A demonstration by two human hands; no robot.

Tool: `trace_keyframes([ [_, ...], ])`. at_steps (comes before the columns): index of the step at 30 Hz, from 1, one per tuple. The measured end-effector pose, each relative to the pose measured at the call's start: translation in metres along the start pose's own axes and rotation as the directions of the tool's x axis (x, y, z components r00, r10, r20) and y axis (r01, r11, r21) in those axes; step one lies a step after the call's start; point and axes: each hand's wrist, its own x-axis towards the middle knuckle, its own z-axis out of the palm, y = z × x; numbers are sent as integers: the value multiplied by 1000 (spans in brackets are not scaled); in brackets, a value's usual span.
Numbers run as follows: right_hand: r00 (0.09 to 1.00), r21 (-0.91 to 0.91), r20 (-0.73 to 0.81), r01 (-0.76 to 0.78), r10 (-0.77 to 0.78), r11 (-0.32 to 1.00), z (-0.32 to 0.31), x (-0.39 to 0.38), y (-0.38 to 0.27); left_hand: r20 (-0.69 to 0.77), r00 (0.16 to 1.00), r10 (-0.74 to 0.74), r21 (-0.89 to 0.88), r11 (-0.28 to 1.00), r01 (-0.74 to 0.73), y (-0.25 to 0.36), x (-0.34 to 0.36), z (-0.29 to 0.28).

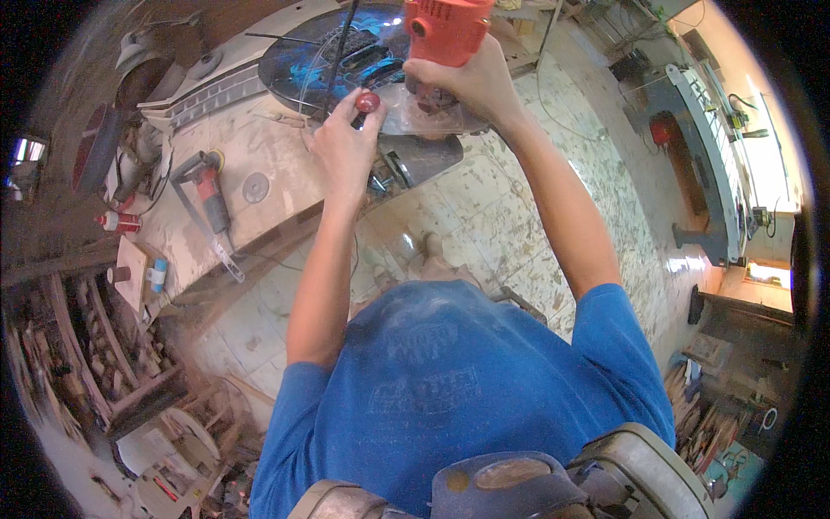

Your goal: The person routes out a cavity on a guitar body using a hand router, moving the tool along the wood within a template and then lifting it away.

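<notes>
An orange-red handheld power tool stands upright on a clear base plate at the top centre. My right hand is closed around its lower body. My left hand pinches a round red knob beside the tool, at the edge of the clear plate. Beneath and behind them lie a dark oval board with blue marks and a dark piece near the bench edge. A thin dark rod stands by my left hand; what it belongs to is unclear.
The wooden workbench holds a red-and-black angle grinder, a grey disc, a red-and-white bottle and a blue-and-white cylinder. Wooden racks with offcuts stand at lower left. A long grey machine is along the right, across the tiled floor.
</notes>
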Motion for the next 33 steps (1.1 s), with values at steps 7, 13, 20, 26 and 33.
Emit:
trace_keyframes([
  [7,998,-42,64,28,-25,999,-2,12,-10,-153,985,83,148,987,-61,5,-14,-14],
  [13,997,-85,-31,67,-70,994,-2,3,0,-207,948,240,196,960,-201,29,-29,-37],
  [20,1000,-62,-17,23,-24,998,9,3,-5,-12,976,217,16,976,-217,-5,5,-7],
  [26,994,-129,-112,-18,3,992,11,-12,-19,183,937,296,23,952,-305,-34,40,2],
  [33,999,-149,3,-44,45,988,-12,-42,-23,266,900,346,15,932,-363,-39,46,-8],
])
